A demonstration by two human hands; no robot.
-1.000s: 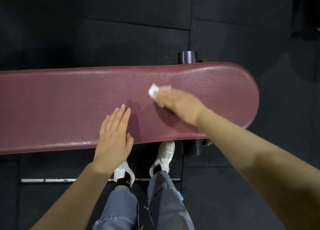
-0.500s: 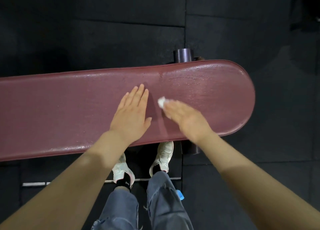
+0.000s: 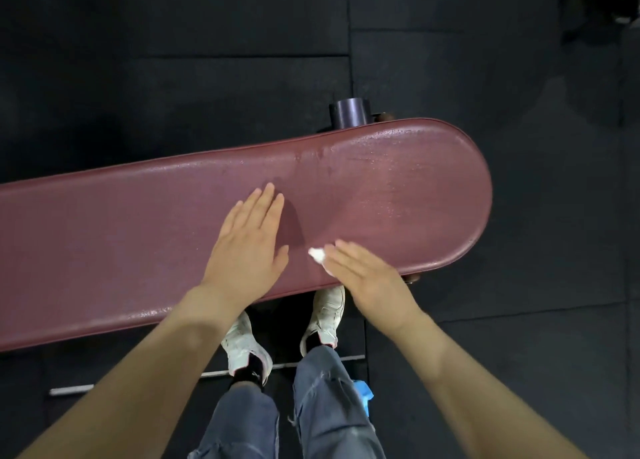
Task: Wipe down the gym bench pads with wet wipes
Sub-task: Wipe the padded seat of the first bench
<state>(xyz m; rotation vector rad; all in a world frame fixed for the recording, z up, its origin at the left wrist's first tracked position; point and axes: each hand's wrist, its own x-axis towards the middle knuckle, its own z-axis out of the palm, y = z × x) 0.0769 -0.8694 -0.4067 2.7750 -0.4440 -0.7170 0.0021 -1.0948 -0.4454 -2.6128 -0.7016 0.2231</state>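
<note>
A long maroon bench pad (image 3: 114, 237) runs across the view, its rounded end at the right. That end glistens with wet streaks. My right hand (image 3: 367, 275) lies flat near the pad's front edge, pressing a small white wet wipe (image 3: 318, 255) that pokes out past the fingertips. My left hand (image 3: 247, 247) rests palm down on the pad just left of it, fingers straight and together, holding nothing.
Black rubber floor tiles (image 3: 207, 78) surround the bench. A dark cylindrical frame post (image 3: 349, 112) sticks out behind the pad. My feet in white shoes (image 3: 325, 313) stand under the front edge, over a thin metal bar (image 3: 72, 389) on the floor.
My right hand has dragged the wipe from mid-pad toward the front edge. My left hand slid right and farther onto the pad, then stayed flat.
</note>
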